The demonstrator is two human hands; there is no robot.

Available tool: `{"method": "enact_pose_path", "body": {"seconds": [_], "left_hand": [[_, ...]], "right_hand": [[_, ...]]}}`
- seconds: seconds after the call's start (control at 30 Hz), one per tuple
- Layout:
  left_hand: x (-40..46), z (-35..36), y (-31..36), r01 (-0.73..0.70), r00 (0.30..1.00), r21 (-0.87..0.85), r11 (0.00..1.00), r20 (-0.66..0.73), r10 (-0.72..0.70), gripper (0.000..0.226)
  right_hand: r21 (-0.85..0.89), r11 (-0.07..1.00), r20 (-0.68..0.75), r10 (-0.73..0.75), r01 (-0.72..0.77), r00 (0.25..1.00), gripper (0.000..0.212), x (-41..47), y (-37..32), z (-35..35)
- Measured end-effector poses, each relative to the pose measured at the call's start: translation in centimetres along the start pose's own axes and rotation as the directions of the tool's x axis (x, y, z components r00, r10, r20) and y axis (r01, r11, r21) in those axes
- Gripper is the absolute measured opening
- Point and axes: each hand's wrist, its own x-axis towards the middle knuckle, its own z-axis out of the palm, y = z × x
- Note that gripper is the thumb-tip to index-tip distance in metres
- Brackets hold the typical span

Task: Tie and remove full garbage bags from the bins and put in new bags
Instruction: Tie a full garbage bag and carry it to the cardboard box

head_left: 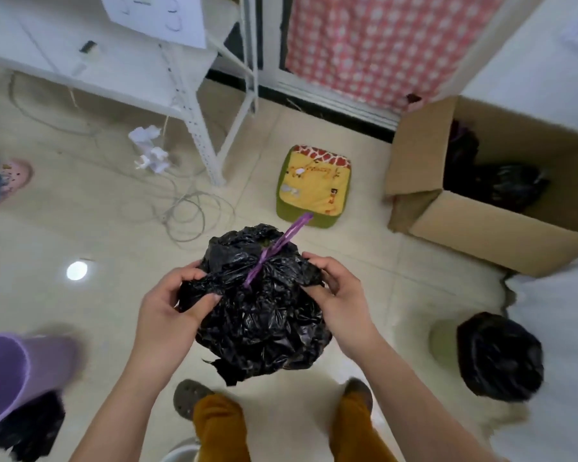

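Above the floor [114, 295], centre of view, a full black garbage bag [261, 318] with purple drawstring [274, 250] is held up, left hand [167, 315] and right hand [341, 301] each pinching gathered plastic near its neck; cardboard box [501, 235] far right.

Purple bin [17, 371] (left edge) cut off, blurred.

Light was bright and even. A round glare spot [77, 270] shone on the glossy floor [114, 248]. Edges were blurred and bent by the wide lens.
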Motion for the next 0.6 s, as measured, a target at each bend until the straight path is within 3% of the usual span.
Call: {"method": "enact_pose_path", "body": {"seconds": [0.3, 0.6], "left_hand": [[-6.2, 25.7, 9.1, -0.12, 0.966, 0.112, 0.986, 0.241, 0.09, 0.036], [-9.3, 42.0, 17.8, -0.244, 0.865, 0.218, 0.945, 0.49, 0.11, 0.034]], "right_hand": [[0.13, 0.99, -0.265, -0.009, 0.045, 0.964, 0.029, -4.7, -3.7, -27.6], [0.264, 0.952, -0.482, -0.007, 0.154, 0.876, 0.034, -8.9, -7.1, -42.7]]}}
